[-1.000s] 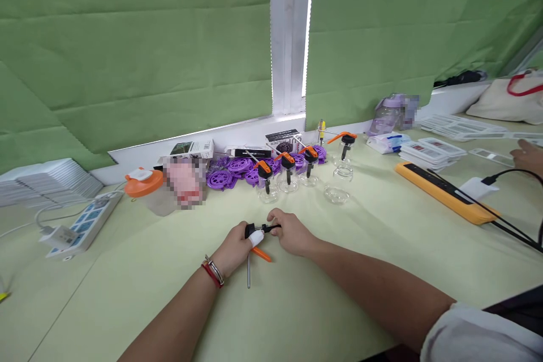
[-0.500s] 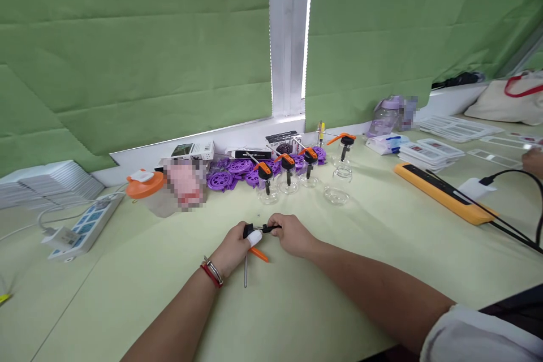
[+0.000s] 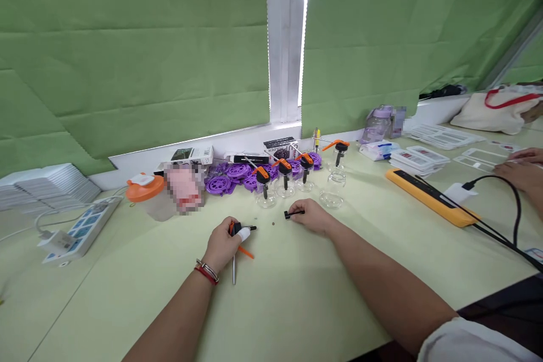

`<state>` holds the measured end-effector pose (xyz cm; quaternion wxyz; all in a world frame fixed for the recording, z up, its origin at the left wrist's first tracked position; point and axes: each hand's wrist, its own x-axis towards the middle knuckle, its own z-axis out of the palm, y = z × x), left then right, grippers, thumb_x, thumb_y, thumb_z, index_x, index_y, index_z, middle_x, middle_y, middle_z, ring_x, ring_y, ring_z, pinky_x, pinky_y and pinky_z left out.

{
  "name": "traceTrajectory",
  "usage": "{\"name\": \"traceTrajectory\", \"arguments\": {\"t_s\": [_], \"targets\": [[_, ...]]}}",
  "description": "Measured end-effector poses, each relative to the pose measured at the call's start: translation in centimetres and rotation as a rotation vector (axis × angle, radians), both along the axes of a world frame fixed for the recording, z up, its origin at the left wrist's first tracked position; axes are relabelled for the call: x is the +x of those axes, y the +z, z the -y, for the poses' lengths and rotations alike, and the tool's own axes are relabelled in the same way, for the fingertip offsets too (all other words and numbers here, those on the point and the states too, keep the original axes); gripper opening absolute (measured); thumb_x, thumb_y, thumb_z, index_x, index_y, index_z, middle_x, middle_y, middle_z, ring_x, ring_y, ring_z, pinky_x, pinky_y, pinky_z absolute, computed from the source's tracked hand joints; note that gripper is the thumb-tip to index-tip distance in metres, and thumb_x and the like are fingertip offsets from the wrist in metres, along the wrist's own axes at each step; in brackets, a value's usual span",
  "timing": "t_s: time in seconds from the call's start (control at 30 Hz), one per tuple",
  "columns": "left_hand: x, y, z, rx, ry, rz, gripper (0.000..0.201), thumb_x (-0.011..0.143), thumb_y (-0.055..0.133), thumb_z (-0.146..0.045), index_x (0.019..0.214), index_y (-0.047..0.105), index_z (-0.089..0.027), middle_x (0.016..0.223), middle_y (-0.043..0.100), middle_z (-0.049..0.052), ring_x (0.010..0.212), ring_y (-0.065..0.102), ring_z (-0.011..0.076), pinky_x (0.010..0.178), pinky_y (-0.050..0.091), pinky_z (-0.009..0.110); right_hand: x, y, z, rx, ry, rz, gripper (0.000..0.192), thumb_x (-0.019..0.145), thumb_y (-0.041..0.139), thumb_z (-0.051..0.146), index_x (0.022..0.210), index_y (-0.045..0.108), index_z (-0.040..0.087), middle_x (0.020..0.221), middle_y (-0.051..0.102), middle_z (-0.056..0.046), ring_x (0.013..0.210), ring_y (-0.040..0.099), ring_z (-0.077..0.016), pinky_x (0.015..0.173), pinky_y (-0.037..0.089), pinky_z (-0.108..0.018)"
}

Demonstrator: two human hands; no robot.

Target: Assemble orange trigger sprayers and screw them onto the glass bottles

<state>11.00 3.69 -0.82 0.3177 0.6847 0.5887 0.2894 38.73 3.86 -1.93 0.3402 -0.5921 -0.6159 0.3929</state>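
Note:
My left hand (image 3: 223,246), with white wrapping on its thumb, is closed around a black-and-orange bottle top (image 3: 236,229). A thin stem with a black tip points right from the top, and an orange lever and a metal rod hang below. My right hand (image 3: 309,216), apart to the right, pinches a small black plastic piece (image 3: 288,215) just above the table. A tiny dark round part (image 3: 273,223) lies between the hands. Behind them stand several glass bottles (image 3: 266,201) with similar black-and-orange tops.
Purple plastic discs (image 3: 218,184) and small boxes (image 3: 193,155) line the back. An orange-lidded cup (image 3: 159,206) and white power strip (image 3: 87,232) are left. An orange power strip (image 3: 428,198) with cables lies right, near another person's hands (image 3: 520,172).
My hands have drawn apart; the right moved right and up with the black piece, off the bottle top's stem. A tiny round part now shows on the table. The view shifted slightly.

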Motion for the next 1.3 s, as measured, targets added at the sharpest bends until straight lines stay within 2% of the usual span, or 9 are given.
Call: {"name": "traceTrajectory", "arguments": {"t_s": [0.13, 0.23, 0.33, 0.4, 0.5, 0.67, 0.9, 1.1, 1.3], "targets": [[-0.2, 0.4, 0.1, 0.062, 0.004, -0.264, 0.03, 0.071, 0.056, -0.05, 0.079, 0.057, -0.021, 0.074, 0.059, 0.003, 0.067, 0.052, 0.0191, 0.058, 0.036, 0.028, 1.5, 0.4, -0.3, -0.005, 0.02, 0.084, 0.015, 0.068, 0.063, 0.02, 0.08, 0.07, 0.015, 0.08, 0.068, -0.004, 0.074, 0.059, -0.0146, 0.068, 0.044, -0.024], [0.5, 1.4, 0.8, 0.228, -0.042, -0.442, 0.029, 0.072, 0.055, -0.041, 0.089, 0.059, -0.019, 0.094, 0.063, 0.009, 0.087, 0.056, 0.0258, 0.075, 0.04, 0.036, 1.7, 0.5, -0.4, -0.001, 0.039, 0.11, 0.014, 0.067, 0.062, 0.02, 0.078, 0.07, 0.015, 0.079, 0.068, -0.004, 0.073, 0.059, -0.0144, 0.065, 0.044, -0.024], [1.9, 2.3, 1.6, 0.464, -0.137, -0.61, 0.041, 0.07, 0.057, -0.034, 0.107, 0.058, -0.016, 0.119, 0.057, 0.015, 0.112, 0.047, 0.0322, 0.1, 0.026, 0.048, 1.6, 0.6, -0.4, 0.004, 0.042, 0.114, 0.015, 0.067, 0.061, 0.02, 0.078, 0.071, 0.015, 0.078, 0.069, -0.004, 0.072, 0.059, -0.0144, 0.063, 0.043, -0.023], [3.0, 2.5, 1.9, 0.516, -0.218, -0.688, 0.045, 0.074, 0.055, -0.035, 0.114, 0.056, -0.015, 0.13, 0.051, 0.017, 0.12, 0.041, 0.0337, 0.107, 0.012, 0.052, 1.6, 0.6, -0.4, 0.011, 0.051, 0.117, 0.014, 0.067, 0.061, 0.02, 0.077, 0.071, 0.016, 0.078, 0.069, -0.003, 0.072, 0.059, -0.0143, 0.064, 0.044, -0.023], [4.3, 2.2, 1.9, 0.488, -0.322, -0.755, 0.05, 0.08, 0.048, -0.042, 0.12, 0.054, -0.012, 0.13, 0.051, 0.02, 0.121, 0.042, 0.0337, 0.109, 0.005, 0.051, 1.7, 0.8, -0.4, 0.014, 0.056, 0.116, 0.014, 0.067, 0.062, 0.02, 0.077, 0.071, 0.016, 0.078, 0.069, -0.003, 0.073, 0.059, -0.0144, 0.065, 0.044, -0.023], [4.5, 1.5, 1.5, 0.393, -0.421, -0.785, 0.051, 0.085, 0.041, -0.046, 0.115, 0.058, -0.008, 0.123, 0.056, 0.022, 0.112, 0.05, 0.0345, 0.107, 0.012, 0.052, 1.7, 1.0, -0.4, 0.003, 0.049, 0.105, 0.014, 0.066, 0.063, 0.021, 0.077, 0.07, 0.015, 0.077, 0.069, -0.003, 0.071, 0.058, -0.0139, 0.064, 0.044, -0.022], [4.9, 2.0, 1.3, 0.428, -0.436, -0.838, 0.052, 0.085, 0.04, -0.048, 0.115, 0.058, -0.008, 0.136, 0.043, 0.024, 0.118, 0.045, 0.0357, 0.105, 0.016, 0.052, 1.7, 0.9, -0.4, -0.001, 0.047, 0.103, 0.014, 0.066, 0.063, 0.021, 0.076, 0.07, 0.015, 0.076, 0.068, -0.003, 0.07, 0.058, -0.0137, 0.062, 0.043, -0.023], [6.0, 2.5, 0.8, 0.336, -0.46, -0.843, 0.048, 0.086, 0.039, -0.047, 0.104, 0.061, -0.008, 0.115, 0.059, 0.023, 0.109, 0.053, 0.034, 0.102, 0.023, 0.049, 1.8, 0.7, -0.4, -0.001, 0.048, 0.095, 0.015, 0.067, 0.062, 0.023, 0.077, 0.07, 0.015, 0.076, 0.068, -0.003, 0.07, 0.057, -0.0131, 0.062, 0.042, -0.022], [6.3, 2.6, 1.7, 0.384, -0.527, -0.799, 0.045, 0.084, 0.045, -0.042, 0.114, 0.056, -0.01, 0.121, 0.056, 0.02, 0.115, 0.049, 0.0317, 0.105, 0.019, 0.048, 1.8, 0.8, -0.5, -0.008, 0.058, 0.093, 0.015, 0.067, 0.062, 0.023, 0.077, 0.07, 0.014, 0.075, 0.067, -0.003, 0.068, 0.056, -0.0125, 0.06, 0.042, -0.021]]}}
